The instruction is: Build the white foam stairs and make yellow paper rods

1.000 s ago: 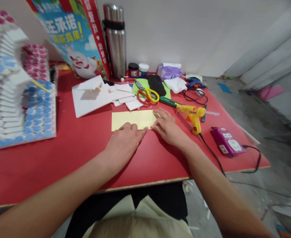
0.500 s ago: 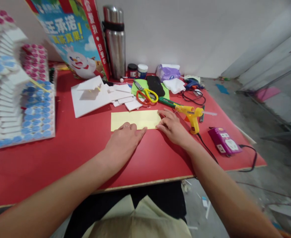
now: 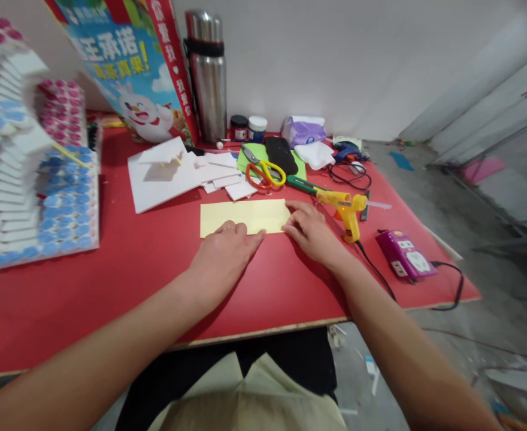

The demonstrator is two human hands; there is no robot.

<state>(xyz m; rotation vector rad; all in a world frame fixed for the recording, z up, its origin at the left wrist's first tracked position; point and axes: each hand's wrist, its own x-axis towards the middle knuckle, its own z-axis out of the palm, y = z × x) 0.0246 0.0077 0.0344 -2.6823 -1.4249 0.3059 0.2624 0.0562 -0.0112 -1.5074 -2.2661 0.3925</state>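
A pale yellow strip of folded paper (image 3: 245,214) lies flat on the red tabletop in front of me. My left hand (image 3: 225,257) presses on its lower edge, fingers bent with the tips hidden and the thumb reaching right along the edge; a ring shows on one finger. At the strip's right end is my right hand (image 3: 309,230), its bent fingers and thumb closed at the paper's short edge. Just beyond that hand lies a yellow glue gun (image 3: 347,209) with a clear stick protruding. Scissors (image 3: 266,170) with red and yellow handles rest behind the paper.
White board pieces (image 3: 164,173) lie behind left. A blue, pink and white model (image 3: 68,197) stands far left. At the back are a steel flask (image 3: 210,84), two paint jars (image 3: 257,129), a black phone (image 3: 281,155) and a tissue pack (image 3: 305,130). A purple power adapter (image 3: 406,256) sits right.
Both hands and the paper hold nearly the same place. The whole view has shifted very slightly.
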